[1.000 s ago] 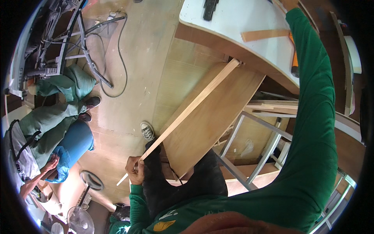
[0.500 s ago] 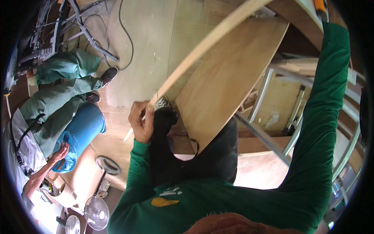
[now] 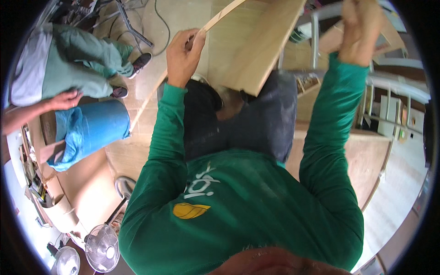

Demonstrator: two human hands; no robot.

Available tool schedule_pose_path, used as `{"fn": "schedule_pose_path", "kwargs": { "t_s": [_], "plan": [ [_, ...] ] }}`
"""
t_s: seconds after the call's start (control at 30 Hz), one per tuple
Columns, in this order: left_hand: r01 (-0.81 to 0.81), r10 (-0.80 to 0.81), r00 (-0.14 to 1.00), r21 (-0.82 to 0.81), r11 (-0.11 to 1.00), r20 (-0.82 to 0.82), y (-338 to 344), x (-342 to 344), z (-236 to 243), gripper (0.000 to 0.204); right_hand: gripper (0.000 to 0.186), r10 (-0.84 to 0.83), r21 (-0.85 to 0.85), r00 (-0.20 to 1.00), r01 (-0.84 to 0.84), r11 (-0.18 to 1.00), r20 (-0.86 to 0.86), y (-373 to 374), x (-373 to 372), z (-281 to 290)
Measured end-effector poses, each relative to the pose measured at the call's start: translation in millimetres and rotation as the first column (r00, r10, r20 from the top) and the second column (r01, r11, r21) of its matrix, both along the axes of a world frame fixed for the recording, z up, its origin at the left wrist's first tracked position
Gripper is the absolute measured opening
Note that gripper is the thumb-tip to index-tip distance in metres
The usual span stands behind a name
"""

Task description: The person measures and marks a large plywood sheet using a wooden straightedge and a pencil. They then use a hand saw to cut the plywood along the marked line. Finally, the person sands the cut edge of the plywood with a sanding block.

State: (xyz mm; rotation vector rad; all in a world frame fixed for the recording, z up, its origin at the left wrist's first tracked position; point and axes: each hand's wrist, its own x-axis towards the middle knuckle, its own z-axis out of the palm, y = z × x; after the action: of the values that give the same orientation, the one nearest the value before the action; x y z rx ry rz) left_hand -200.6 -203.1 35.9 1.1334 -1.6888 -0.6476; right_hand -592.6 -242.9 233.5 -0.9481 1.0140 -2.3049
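My left hand (image 3: 183,57) is closed around a long, thin wood strip (image 3: 221,16). The strip runs from the top edge of the picture through my fingers and down past my left forearm. A flat plywood board (image 3: 263,50) leans against my legs, its near edge between my knees. At the upper right, my raised right hand (image 3: 360,34) is smeared by motion, and whether it holds anything cannot be seen. It is above a metal frame (image 3: 314,43) and apart from the board.
On the left stands a co-worker in grey-green trousers (image 3: 75,59), one hand (image 3: 66,99) over a blue-wrapped bin (image 3: 94,130). Fans (image 3: 103,247) stand at the lower left. A black cable (image 3: 158,27) lies on the floor. Another wood panel (image 3: 362,160) is at my right.
My left hand has moved up with the strip. My right hand has swung inward from the far upper right, where something orange showed beside it. The board has shifted upward in view.
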Motion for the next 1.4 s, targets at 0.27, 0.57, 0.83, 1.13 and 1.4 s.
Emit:
{"fn": "schedule_pose_path", "kwargs": {
  "t_s": [0.27,0.57,0.83,1.13,1.4],
  "plan": [
    [0.192,-0.191,0.981,-0.014,0.981,0.027,111.1,-37.0,42.8,0.031,0.024,0.069,0.51,0.983,0.027,0.86,-0.169,254.9,122.7,-117.7],
    [0.44,-0.433,0.897,0.104,0.892,-0.086,149.6,-67.5,45.3,0.045,0.023,0.041,0.622,0.98,0.091,0.777,-0.195,304.5,133.9,-172.7],
    [0.57,-0.569,0.821,-0.021,0.821,0.044,154.4,-75.7,31.2,0.066,0.023,0.069,0.671,0.983,0.065,0.738,-0.172,285.7,153.5,-168.8],
    [0.528,-0.514,0.847,-0.102,0.843,0.137,150.7,-78.5,18.1,0.06,0.025,0.092,0.597,0.961,0.086,0.797,-0.261,266.5,155.4,-172.3],
    [0.5,-0.488,0.866,-0.155,0.852,0.108,145.3,-79.7,20.6,0.044,0.025,0.122,0.662,0.983,0.001,0.749,-0.139,259.6,155.1,-166.1]
  ]
}}
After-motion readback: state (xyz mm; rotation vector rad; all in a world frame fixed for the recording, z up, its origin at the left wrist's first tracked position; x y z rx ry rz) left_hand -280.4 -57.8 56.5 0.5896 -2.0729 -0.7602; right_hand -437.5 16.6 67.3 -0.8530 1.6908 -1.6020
